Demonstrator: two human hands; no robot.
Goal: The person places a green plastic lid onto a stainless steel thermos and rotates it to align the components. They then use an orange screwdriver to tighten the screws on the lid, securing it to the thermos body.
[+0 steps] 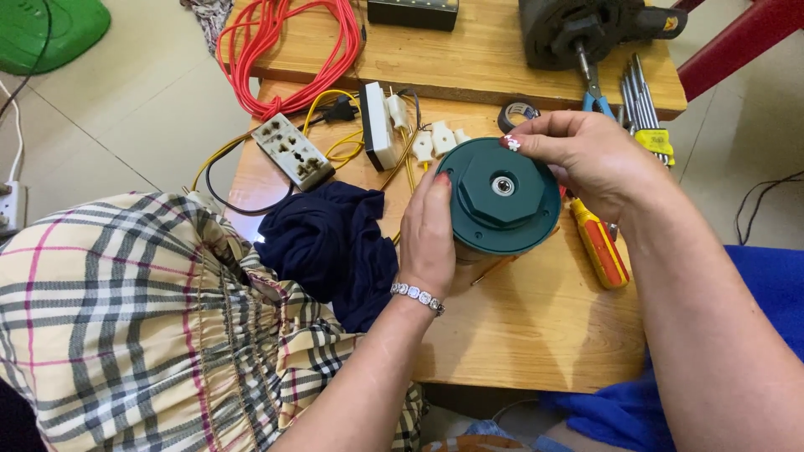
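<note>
Pale wood forms the low table [536,335] that fills the middle of the view, with a second wooden bench [469,59] set just beyond it. Nearest the camera on the left lies a lap covered in cream plaid fabric [126,335], and a dark navy cloth [331,247] is bunched at the table's near-left edge. A coil of red cable [289,50] sprawls over the far-left of the bench, while a black motor body [578,29] sits at the far right.

At the centre of the table, both hands hold a round dark green housing [502,197], its hexagonal raised boss and small metal bearing facing up. The left hand [429,238], wearing a sparkling bracelet [417,295], clasps the housing's left rim with fingers closed against its side. The right hand [586,159] grips the far-right rim, thumb and fingers curled over the edge.

Just left of the housing lie a grey multi-socket adapter [293,151], a white plug block [381,125] and yellow wires [335,146]. To the right rest an orange-handled screwdriver [600,247], a roll of dark tape [517,113] and a set of hex keys [643,109].
</note>
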